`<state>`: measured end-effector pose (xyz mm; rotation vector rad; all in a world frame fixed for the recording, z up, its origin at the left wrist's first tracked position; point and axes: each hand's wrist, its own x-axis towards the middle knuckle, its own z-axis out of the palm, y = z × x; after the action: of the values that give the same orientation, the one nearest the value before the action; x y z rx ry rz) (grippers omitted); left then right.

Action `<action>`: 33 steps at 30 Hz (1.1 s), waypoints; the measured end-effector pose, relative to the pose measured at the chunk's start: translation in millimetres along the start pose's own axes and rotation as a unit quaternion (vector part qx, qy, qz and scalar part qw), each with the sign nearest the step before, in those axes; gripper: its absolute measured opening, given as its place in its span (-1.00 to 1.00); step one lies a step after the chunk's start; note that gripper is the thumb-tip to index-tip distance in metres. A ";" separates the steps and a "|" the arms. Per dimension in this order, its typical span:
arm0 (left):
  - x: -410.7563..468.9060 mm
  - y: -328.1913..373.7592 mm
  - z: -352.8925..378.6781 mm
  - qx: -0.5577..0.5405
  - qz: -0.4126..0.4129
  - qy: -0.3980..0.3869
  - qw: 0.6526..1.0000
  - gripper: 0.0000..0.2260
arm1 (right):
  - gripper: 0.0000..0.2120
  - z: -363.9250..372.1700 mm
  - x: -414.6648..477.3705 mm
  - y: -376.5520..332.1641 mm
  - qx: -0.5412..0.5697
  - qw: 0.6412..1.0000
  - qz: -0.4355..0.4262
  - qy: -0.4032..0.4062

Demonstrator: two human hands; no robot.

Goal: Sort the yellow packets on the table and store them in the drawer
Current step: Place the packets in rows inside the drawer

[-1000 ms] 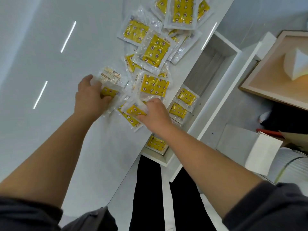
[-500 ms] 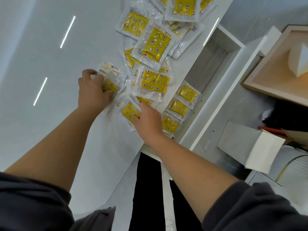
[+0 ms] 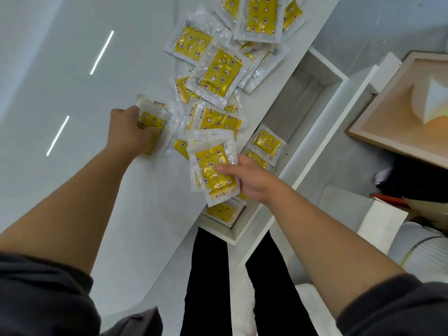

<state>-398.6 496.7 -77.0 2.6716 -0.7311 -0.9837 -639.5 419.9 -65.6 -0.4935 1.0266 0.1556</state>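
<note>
right hand [image 3: 252, 180] – thumb across the face – pinches a small stack of clear-wrapped yellow packets [image 3: 214, 170] over the glossy white table [image 3: 72, 93] edge | left hand [image 3: 128, 129] curls on a single yellow star-print packet [image 3: 152, 121] lying on the table | loose heap of packets [image 3: 219, 73] lies beyond – you have a few stored packets [image 3: 266, 141] in the open white drawer [image 3: 312, 134]

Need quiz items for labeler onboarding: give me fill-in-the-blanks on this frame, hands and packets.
1. The right hand holds a stack of ___ packets.
2. The left hand grips a bundle lying on the ___.
3. Several packets already lie inside the open ___.
Missing: yellow; table; drawer.
</note>
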 end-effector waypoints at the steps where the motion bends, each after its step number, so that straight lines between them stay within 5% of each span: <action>1: -6.2 -0.7 -0.8 -0.024 -0.006 0.010 1.000 -0.80 | -0.75 -6.6 -0.3 -0.2 0.028 1.000 0.010 -0.011; 10: -101.3 30.1 -2.2 -0.374 -0.038 0.001 0.927 -0.76 | -0.53 -49.9 -16.9 -18.2 0.159 0.979 0.017 -0.130; 17: -123.3 114.8 90.8 -0.561 -0.043 -0.183 0.806 -0.62 | -0.43 -113.7 -21.4 -33.9 0.131 0.965 0.045 -0.221; 21: -110.9 152.7 158.5 -0.570 -0.054 -0.212 0.792 -0.69 | -0.41 -170.1 -17.7 -39.5 0.127 0.975 0.005 -0.182; 28: -98.6 163.9 229.2 -0.545 -0.133 -0.166 0.811 -0.76 | -0.43 -238.1 -15.9 -59.2 -0.057 0.996 -0.072 -0.001; 33: -99.4 166.5 232.6 -0.664 -0.196 -0.223 0.687 -0.62 | -0.52 -241.4 -20.5 -81.6 -0.234 0.970 -0.060 -0.011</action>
<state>-678.8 401.1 -140.6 1.2513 0.4864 -1.4541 -810.0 238.4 -123.3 -0.9782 0.9334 0.2974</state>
